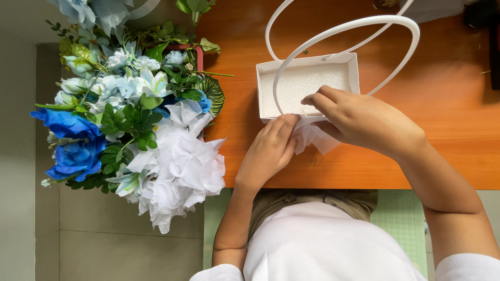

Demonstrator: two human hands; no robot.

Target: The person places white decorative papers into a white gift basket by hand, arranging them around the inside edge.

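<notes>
A white box-shaped basket (pixel 354 65) with two tall looped handles (pixel 396 21) stands on the orange wooden table (pixel 448 104). White foam fills its bottom. My left hand (pixel 268 153) and my right hand (pixel 362 119) meet at the basket's near wall. Both pinch a crumpled piece of white tissue paper (pixel 312 138) that hangs over the wall toward me. My right fingers curl over the basket's rim.
A big heap of artificial flowers (pixel 130 114), blue, pale blue and white with green leaves, lies at the table's left end and overhangs the floor. A dark object (pixel 492 47) sits at the far right edge. Grey floor tiles (pixel 104 244) show below.
</notes>
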